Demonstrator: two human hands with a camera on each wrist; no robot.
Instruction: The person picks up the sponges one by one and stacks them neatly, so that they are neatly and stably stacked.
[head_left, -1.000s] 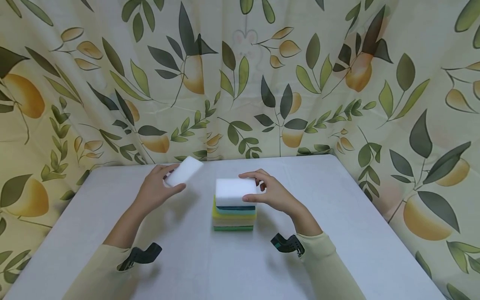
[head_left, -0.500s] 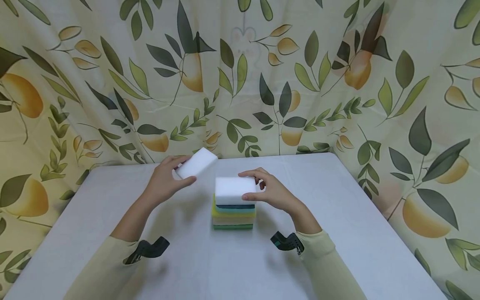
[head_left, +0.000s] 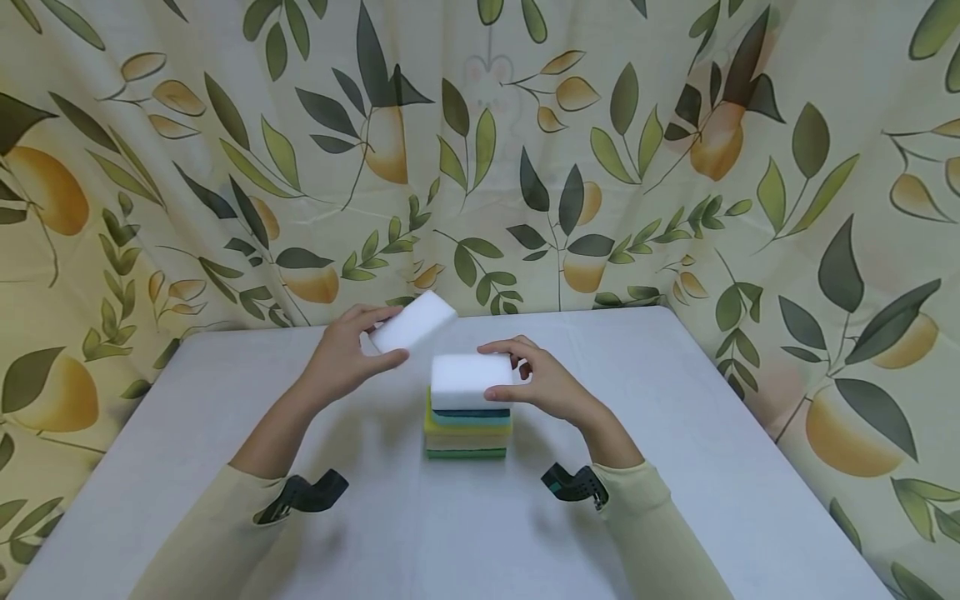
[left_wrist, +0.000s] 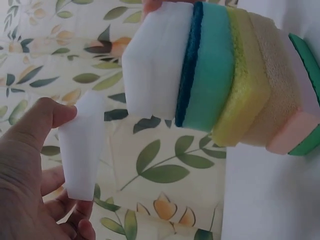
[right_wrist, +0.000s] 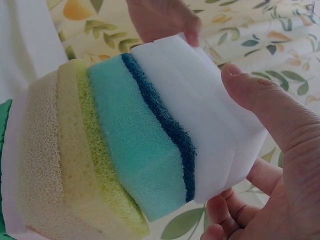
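Note:
My left hand [head_left: 341, 358] pinches a white sponge block [head_left: 414, 323] between thumb and fingers, tilted in the air just left of a sponge stack. With thumb in front and fingers behind, my right hand [head_left: 555, 387] holds the right end of the white sponges [head_left: 463, 383] on top of that stack. The right wrist view shows white layers [right_wrist: 220, 135] pressed together there. Beneath them come a teal sponge [right_wrist: 130, 135] with a dark blue scouring side, a yellow sponge [right_wrist: 75, 150] and a beige sponge [right_wrist: 40, 155]. Pink and green [left_wrist: 302, 60] layers lie at the bottom.
The stack stands at the middle of a table with a white cloth [head_left: 405, 533]. A curtain [head_left: 480, 167] printed with fruit and leaves hangs behind the table's far edge. Dark wrist straps [head_left: 303, 493] stick out from both sleeves.
My left hand has carried its white sponge to the right and slightly up, closer to the stack. The right hand stays on the top white sponges, and the stack has kept its place.

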